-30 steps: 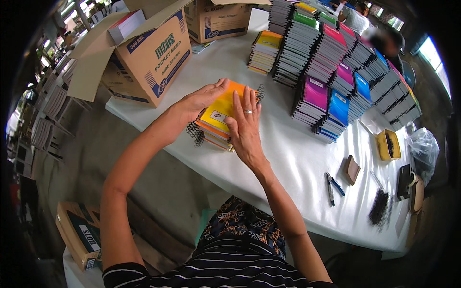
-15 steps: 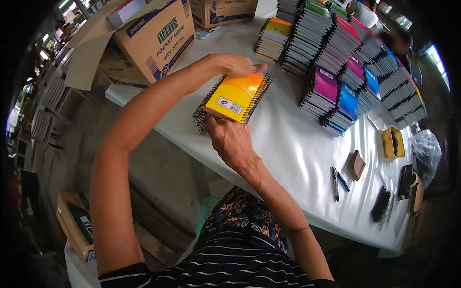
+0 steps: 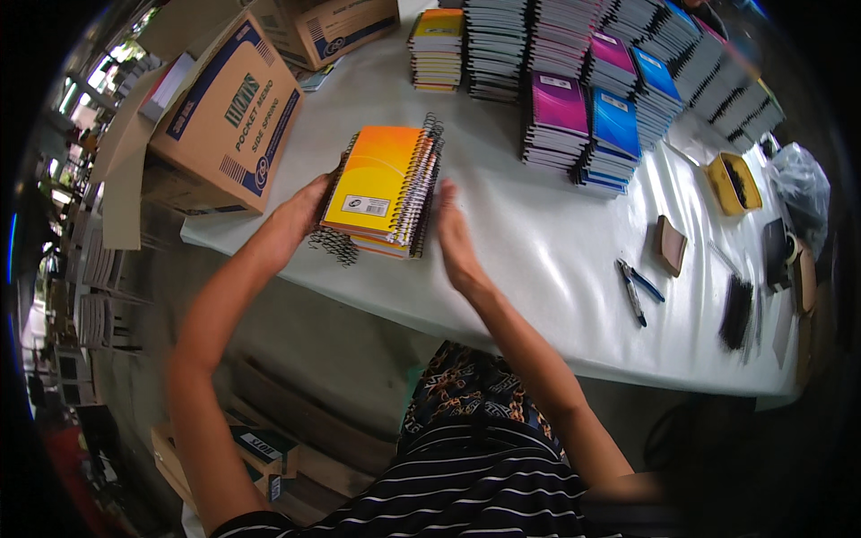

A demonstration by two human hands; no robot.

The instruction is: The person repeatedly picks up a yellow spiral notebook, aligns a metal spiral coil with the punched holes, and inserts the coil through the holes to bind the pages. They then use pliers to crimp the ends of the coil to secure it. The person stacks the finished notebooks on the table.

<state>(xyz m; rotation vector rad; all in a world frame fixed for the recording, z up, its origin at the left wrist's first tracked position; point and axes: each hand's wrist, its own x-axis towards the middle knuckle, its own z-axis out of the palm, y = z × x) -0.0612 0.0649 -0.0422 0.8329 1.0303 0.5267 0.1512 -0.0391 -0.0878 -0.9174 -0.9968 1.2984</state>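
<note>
A stack of small spiral notebooks (image 3: 381,166) lies near the table's front edge, with a yellow-orange cover on top. Black wire coils stick out along its right side and at its lower left corner. My left hand (image 3: 300,218) holds the stack by its left side, its fingertips partly hidden behind the covers. Just off the right-hand coils, my right hand (image 3: 456,238) is open with its palm toward the stack; a narrow gap shows between them.
Tall piles of notebooks (image 3: 556,117) fill the far right. An open cardboard box (image 3: 229,125) stands at the left. On the right lie pliers (image 3: 644,283), a brown block (image 3: 670,245), a yellow container (image 3: 734,183), loose black coils (image 3: 737,312) and a clear plastic bag (image 3: 800,184).
My left hand has come from the stack's far edge round to its left side. The right hand has moved from the near edge to the right side and opened. The view has shifted.
</note>
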